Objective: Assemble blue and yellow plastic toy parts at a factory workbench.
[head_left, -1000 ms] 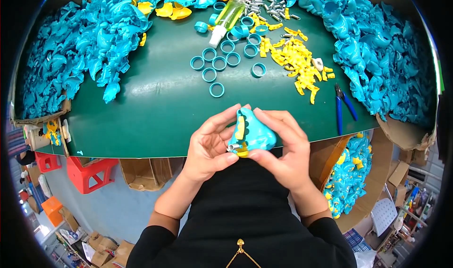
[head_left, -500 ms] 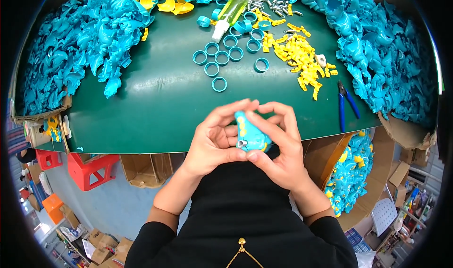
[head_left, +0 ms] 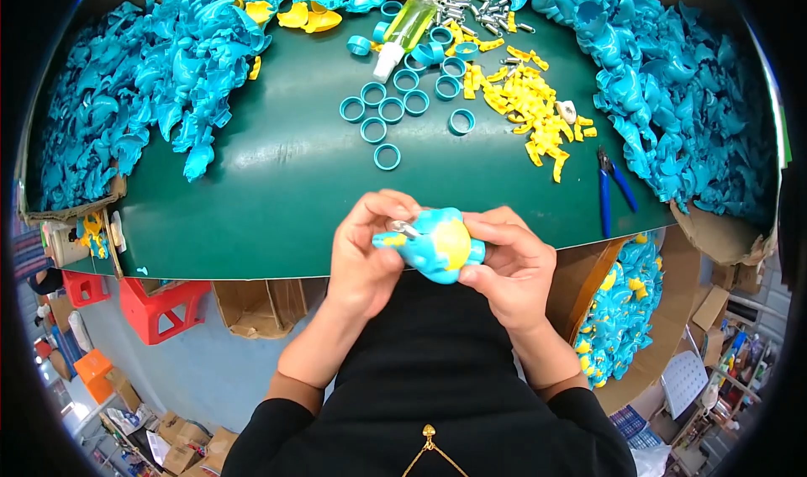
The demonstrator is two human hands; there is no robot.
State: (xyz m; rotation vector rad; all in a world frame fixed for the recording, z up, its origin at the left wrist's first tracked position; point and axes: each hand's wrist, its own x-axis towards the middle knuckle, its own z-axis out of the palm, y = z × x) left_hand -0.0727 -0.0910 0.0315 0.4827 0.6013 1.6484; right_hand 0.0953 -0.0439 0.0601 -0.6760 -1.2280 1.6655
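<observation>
Between both hands, above the near edge of the green table [head_left: 277,216], is a turquoise and yellow plastic toy [head_left: 441,246] with a round yellow patch facing up. My left hand [head_left: 367,254] grips its narrow end, where a shiny metal spring-like part [head_left: 403,228] sticks out by the fingers. My right hand [head_left: 514,267] is closed on the opposite end, thumb below and fingers above. Beyond the hands lie turquoise rings [head_left: 387,146], a heap of small yellow plastic parts [head_left: 534,107] and several metal springs [head_left: 483,8].
Turquoise shells are piled at left [head_left: 143,82] and right [head_left: 681,99]. A spray bottle [head_left: 409,27] lies among the rings. Blue-handled cutters [head_left: 605,200] rest at right. Below the edge are a box of turquoise-yellow toys [head_left: 622,317], a cardboard box [head_left: 256,307] and a red stool [head_left: 160,305].
The toy has been turned from upright to lying sideways, its yellow patch now showing. My hands have moved apart to its two ends, the left one lower.
</observation>
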